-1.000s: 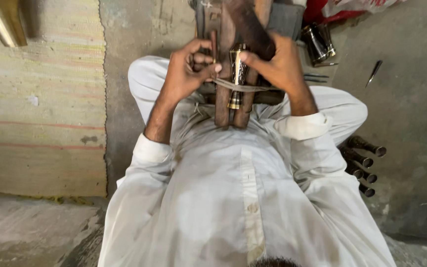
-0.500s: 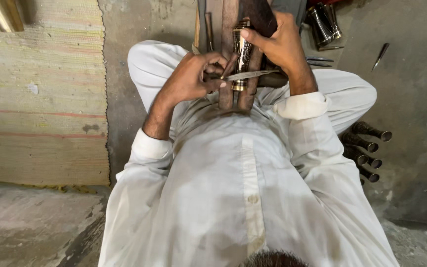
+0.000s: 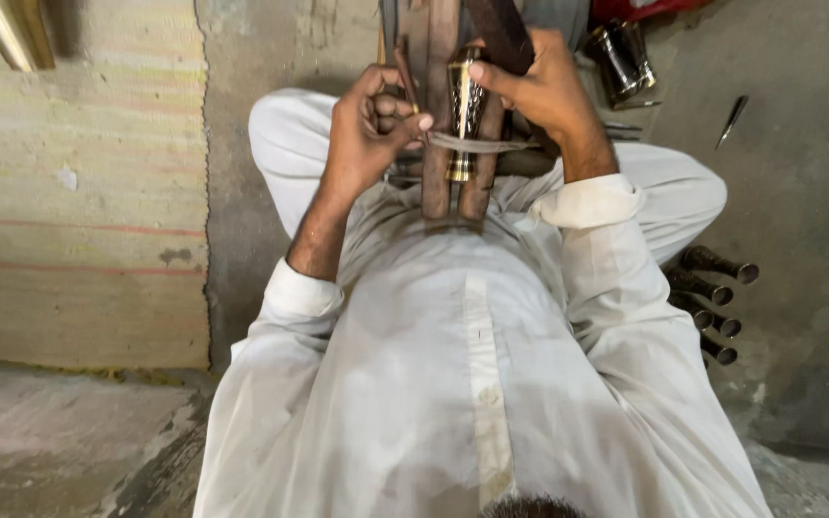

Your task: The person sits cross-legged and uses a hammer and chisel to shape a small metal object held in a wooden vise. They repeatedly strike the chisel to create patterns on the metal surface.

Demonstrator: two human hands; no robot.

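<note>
I sit cross-legged in white clothes and look down at my lap. A dark wooden holder (image 3: 438,187) of two upright bars stands between my knees. A brass-coloured tube with a patterned surface (image 3: 465,105) lies along the bars. My right hand (image 3: 539,91) grips the top of that tube. My left hand (image 3: 367,134) is closed on the handle of a thin metal blade (image 3: 482,146), which lies across the tube. My left thumb presses on the blade's near end.
Several dark metal tubes (image 3: 712,302) lie on the floor by my right knee. Shiny metal cylinders (image 3: 621,58) stand beyond my right hand, and a small pointed tool (image 3: 733,117) lies further right. A striped mat (image 3: 69,192) covers the floor on the left.
My right hand has shifted up to the top of the brass tube. The blade stays across the tube, now a little lower on it. The view has tilted slightly.
</note>
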